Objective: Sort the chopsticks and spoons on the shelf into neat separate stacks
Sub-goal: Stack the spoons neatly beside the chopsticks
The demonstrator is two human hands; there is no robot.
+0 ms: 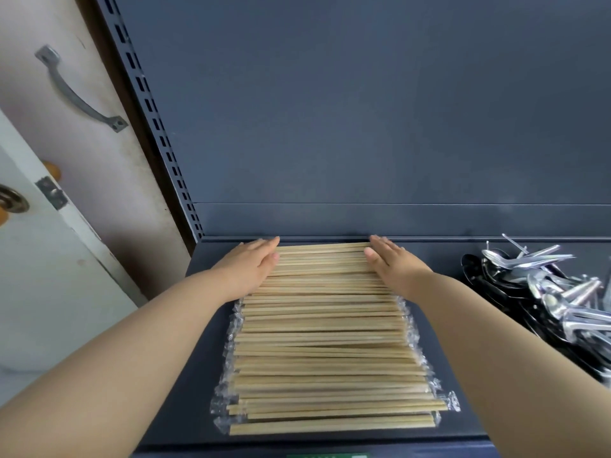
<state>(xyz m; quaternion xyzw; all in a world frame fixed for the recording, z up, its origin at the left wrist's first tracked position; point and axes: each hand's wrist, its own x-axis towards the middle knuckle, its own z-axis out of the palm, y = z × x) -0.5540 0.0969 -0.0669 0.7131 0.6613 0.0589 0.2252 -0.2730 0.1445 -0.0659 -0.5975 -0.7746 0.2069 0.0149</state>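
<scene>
One stack of wrapped wooden chopsticks (330,342), too many to count, lies mid-frame on the dark shelf (446,252). Two hands flank its far end, the left hand (251,262) and right hand (393,262), fingers straight, pressing the stick ends. One heap of metal spoons (542,292) sits right of the frame.

A wide row of pale wooden chopsticks in clear plastic sleeves (324,342) lies crosswise on the dark blue-grey metal shelf (439,421). Both hands flank its far end with straight fingers — the left hand (251,262) against the left ends, the right hand (395,262) against the right ends. A heap of shiny steel spoons (542,289) sits well apart at the right.
</scene>
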